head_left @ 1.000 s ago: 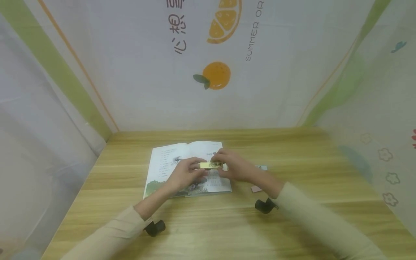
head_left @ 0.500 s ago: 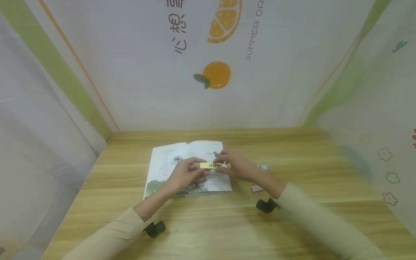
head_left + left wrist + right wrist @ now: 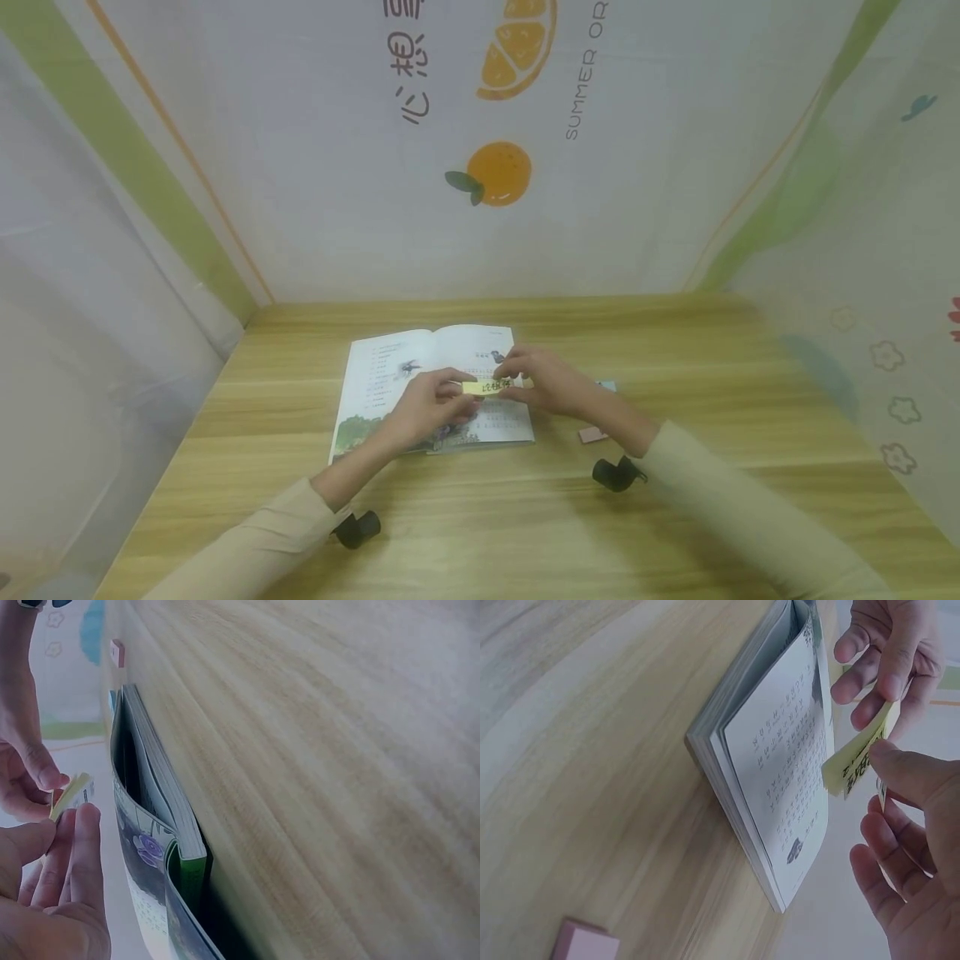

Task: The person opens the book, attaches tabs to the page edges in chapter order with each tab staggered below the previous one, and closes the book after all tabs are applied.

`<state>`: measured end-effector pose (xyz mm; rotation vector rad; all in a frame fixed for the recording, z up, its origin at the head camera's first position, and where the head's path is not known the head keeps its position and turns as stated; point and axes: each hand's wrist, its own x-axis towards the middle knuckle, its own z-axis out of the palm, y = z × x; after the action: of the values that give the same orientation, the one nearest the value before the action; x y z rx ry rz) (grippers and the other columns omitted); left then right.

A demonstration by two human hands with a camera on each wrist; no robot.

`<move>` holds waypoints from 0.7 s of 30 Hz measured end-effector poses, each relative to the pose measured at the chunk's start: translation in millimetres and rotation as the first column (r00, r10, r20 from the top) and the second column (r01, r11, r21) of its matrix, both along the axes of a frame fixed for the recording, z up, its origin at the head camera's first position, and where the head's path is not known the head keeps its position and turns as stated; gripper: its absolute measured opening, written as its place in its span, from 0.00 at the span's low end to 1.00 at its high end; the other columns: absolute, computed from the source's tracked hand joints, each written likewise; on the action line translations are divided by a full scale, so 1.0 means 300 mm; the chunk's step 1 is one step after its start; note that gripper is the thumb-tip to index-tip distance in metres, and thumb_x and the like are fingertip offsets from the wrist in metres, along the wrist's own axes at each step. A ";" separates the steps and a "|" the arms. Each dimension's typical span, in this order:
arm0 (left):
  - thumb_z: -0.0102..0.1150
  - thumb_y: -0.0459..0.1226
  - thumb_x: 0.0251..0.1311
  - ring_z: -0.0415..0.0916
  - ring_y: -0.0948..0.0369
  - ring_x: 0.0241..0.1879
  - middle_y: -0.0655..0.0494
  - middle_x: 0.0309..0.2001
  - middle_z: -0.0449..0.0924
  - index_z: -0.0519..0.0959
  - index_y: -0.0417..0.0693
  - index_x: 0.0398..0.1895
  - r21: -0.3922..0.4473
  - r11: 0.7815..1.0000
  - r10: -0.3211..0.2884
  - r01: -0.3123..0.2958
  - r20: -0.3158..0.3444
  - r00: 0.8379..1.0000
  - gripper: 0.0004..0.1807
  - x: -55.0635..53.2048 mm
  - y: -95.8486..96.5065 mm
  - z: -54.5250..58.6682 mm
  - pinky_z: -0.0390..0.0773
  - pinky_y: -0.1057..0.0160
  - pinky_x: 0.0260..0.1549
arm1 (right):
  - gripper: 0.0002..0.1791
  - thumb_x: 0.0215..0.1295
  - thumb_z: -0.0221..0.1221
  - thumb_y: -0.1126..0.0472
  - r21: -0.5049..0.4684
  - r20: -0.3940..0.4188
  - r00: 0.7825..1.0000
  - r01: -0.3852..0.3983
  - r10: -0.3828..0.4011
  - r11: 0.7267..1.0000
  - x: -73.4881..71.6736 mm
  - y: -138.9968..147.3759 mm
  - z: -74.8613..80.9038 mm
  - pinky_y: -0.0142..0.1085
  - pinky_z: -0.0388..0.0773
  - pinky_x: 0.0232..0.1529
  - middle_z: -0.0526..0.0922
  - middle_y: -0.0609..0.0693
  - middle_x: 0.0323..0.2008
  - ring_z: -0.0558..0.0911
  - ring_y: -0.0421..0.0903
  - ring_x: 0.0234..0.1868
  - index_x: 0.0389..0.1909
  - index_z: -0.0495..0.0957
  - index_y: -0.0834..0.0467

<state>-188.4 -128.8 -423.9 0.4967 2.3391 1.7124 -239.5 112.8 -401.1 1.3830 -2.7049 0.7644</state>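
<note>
Above an open book point(image 3: 390, 392), my left hand point(image 3: 423, 408) pinches the left end of a small yellow sticky note pad point(image 3: 474, 388) between thumb and fingers. Dark handwriting marks the pad. At its other end is my right hand point(image 3: 551, 383). In the right wrist view, the right thumb presses on the written face of the yellow pad point(image 3: 840, 769), with fingertips behind it; a thin slip shows between them. The left wrist view shows both hands meeting at the pad point(image 3: 73, 795), clear of the page.
A pink note pad point(image 3: 592, 434) lies on the wooden table point(image 3: 480, 525) right of the book. A light-blue one point(image 3: 607, 387) is partly hidden behind the right wrist. Black wrist cameras point(image 3: 358, 529) hang under both forearms. Printed curtains point(image 3: 337, 167) surround the table.
The right hand's fingers have shifted slightly on the pad's right end, and the pad has tilted a little. The left hand stays nearly in place; the book has not moved.
</note>
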 end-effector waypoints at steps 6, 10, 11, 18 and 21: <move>0.61 0.25 0.67 0.87 0.51 0.37 0.41 0.40 0.87 0.75 0.30 0.59 -0.023 1.000 0.010 -0.010 -0.015 1.000 0.18 0.007 0.006 0.009 0.86 0.62 0.35 | 0.09 0.63 0.71 0.62 -0.028 0.087 0.996 0.022 -0.019 0.999 -0.008 0.000 -0.005 0.35 0.83 0.42 0.83 0.46 0.41 0.81 0.44 0.42 0.43 0.85 0.57; 0.61 0.25 0.66 0.87 0.51 0.36 0.43 0.39 0.87 0.76 0.30 0.59 -0.042 0.999 0.011 -0.013 -0.045 0.999 0.18 0.011 0.006 0.010 0.86 0.62 0.34 | 0.05 0.64 0.70 0.61 -0.090 0.251 0.967 0.072 -0.047 0.993 -0.016 0.005 -0.018 0.34 0.82 0.41 0.82 0.43 0.36 0.80 0.42 0.37 0.36 0.83 0.56; 0.61 0.25 0.66 0.87 0.52 0.36 0.43 0.39 0.87 0.76 0.30 0.58 -0.046 0.999 0.010 -0.013 -0.051 0.999 0.18 0.012 0.006 0.009 0.86 0.62 0.34 | 0.04 0.65 0.69 0.61 -0.108 0.298 0.953 0.089 -0.053 0.990 -0.017 0.007 -0.020 0.34 0.81 0.40 0.82 0.44 0.34 0.79 0.42 0.36 0.35 0.83 0.56; 0.63 0.27 0.66 0.87 0.52 0.38 0.44 0.39 0.87 0.77 0.31 0.58 -0.060 0.998 0.011 -0.016 -0.079 0.997 0.18 0.014 0.008 0.003 0.86 0.63 0.34 | 0.07 0.71 0.63 0.61 -0.169 0.587 0.801 0.261 -0.116 0.950 0.010 0.015 -0.024 0.44 0.82 0.37 0.84 0.54 0.33 0.80 0.48 0.33 0.37 0.86 0.60; 0.63 0.27 0.67 0.87 0.52 0.38 0.44 0.39 0.87 0.77 0.31 0.58 -0.057 0.998 0.009 -0.014 -0.086 0.996 0.17 0.014 0.008 0.001 0.86 0.63 0.34 | 0.07 0.71 0.62 0.61 -0.182 0.660 0.736 0.348 -0.148 0.920 0.024 0.012 -0.033 0.46 0.82 0.38 0.84 0.55 0.32 0.81 0.49 0.32 0.37 0.86 0.61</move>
<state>-184.2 -126.5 -423.7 0.5590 2.4475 1.6542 -232.2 116.3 -410.8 0.7421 -2.9373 1.7952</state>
